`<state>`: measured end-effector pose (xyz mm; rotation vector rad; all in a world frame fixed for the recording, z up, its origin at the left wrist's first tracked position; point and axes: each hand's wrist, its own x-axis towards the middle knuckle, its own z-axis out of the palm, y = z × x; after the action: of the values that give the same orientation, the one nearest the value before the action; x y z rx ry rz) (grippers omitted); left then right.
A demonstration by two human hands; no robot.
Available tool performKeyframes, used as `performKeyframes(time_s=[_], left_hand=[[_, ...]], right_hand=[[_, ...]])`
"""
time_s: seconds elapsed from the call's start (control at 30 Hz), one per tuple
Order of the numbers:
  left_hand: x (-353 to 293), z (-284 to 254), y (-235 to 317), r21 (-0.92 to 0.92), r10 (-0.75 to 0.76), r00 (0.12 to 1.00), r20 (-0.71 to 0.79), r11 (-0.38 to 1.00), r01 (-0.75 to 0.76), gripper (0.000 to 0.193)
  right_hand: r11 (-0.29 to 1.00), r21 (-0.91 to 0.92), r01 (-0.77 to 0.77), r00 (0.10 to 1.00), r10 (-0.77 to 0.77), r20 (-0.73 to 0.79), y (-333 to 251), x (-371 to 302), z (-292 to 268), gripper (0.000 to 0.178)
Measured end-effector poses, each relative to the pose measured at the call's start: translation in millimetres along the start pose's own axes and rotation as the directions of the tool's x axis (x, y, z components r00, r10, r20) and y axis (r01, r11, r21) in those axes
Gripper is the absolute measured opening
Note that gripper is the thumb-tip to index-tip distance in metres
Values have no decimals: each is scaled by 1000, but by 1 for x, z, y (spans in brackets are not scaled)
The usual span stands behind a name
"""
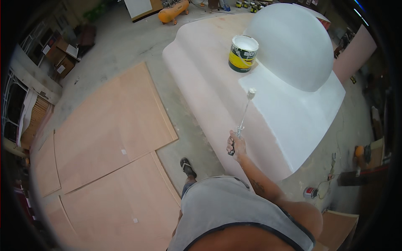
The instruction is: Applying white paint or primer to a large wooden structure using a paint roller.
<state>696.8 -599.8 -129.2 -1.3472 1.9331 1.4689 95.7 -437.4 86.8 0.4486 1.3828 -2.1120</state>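
My right hand (237, 145) is closed around the handle of a small paint roller (246, 112). Its thin rod points away from me, and white paint coats its head, which is over the edge between bare and painted surface. Beneath it is a large curved form (201, 79), pinkish and unpainted on the left. White covers its right part (289, 113) and the big dome (293, 46) rising from it. An open can of white paint (243, 53), green and yellow outside, stands on the form against the dome. My left hand is out of view.
Large flat wooden panels (109, 121) lie on the floor to my left. An orange air compressor (173, 11) stands at the back. Cardboard boxes (63, 58) sit far left. A smaller can (310, 192) rests on the floor at right, near a cable (324, 189).
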Motion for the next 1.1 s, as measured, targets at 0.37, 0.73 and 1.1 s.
performKeyframes(time_s=[0.37, 0.73, 1.1], left_hand=[[301, -162, 267, -338, -153, 979, 135, 922, 191, 46], [496, -211, 518, -103, -74, 929, 362, 988, 119, 49], [558, -122, 903, 116, 314, 670, 672, 850, -515, 48]], right_hand=[[925, 206, 319, 925, -257, -279, -51, 119, 64, 18], [750, -277, 601, 467, -610, -640, -194, 293, 29, 36], [736, -136, 663, 453, -539, -710, -233, 372, 89, 54]])
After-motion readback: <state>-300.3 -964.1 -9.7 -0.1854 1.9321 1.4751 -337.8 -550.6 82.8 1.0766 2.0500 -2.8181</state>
